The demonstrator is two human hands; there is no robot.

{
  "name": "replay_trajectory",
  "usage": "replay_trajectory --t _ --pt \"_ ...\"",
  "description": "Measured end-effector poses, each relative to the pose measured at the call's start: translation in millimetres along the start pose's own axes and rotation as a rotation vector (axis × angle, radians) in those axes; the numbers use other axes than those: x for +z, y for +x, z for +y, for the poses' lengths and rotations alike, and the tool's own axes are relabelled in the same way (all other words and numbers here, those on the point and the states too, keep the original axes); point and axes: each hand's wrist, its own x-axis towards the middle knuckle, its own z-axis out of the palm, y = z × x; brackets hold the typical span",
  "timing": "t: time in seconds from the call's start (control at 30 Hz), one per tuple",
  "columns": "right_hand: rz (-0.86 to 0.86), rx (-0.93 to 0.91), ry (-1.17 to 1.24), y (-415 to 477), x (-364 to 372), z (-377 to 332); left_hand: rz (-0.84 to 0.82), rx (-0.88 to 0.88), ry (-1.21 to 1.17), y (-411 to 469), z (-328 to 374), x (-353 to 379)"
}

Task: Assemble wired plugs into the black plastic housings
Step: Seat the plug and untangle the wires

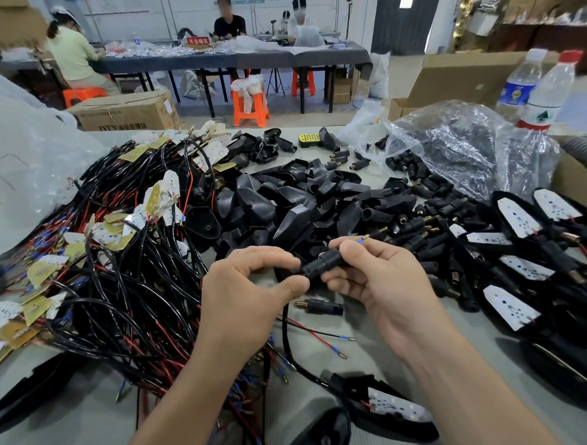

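Observation:
Both hands hold one small black cylindrical plug (322, 262) above the table's middle. My left hand (246, 291) pinches its left end between thumb and forefinger. My right hand (378, 279) grips its right end, where a blue-sleeved wire tip (363, 239) sticks out past the fingers. A black cable (285, 337) hangs down from the plug to a housing with a white LED board (391, 403) near the front edge. A loose plug (319, 307) lies just under my hands. A heap of empty black housings (284, 202) fills the table's centre.
A tangle of black and red wires with LED boards (119, 263) covers the left. Finished housings with boards (522, 246) lie at right. A clear bag of plugs (457, 148), two water bottles (545, 93) and cardboard boxes stand at the back right. People sit at a far table.

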Motion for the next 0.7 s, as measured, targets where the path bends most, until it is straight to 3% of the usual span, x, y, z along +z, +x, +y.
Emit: replay_trajectory --t 0.17,0.47,0.57,0.7 --pt "0.030 0.008 0.067 0.6 -3.4 -4.3 -0.081 -0.075 -0.161 3.6 1.5 -2.6" --pt "-0.023 0.088 0.132 1.7 -0.4 2.6 -0.036 -0.120 -0.114 1.5 2.2 0.9" --pt "-0.034 0.071 0.095 1.2 -1.2 1.2 -0.155 -0.129 -0.273 -0.1 8.6 1.0" --pt "0.005 -0.048 -0.012 -2.5 0.8 2.5 -0.286 -0.134 -0.316 -0.8 7.1 4.7"
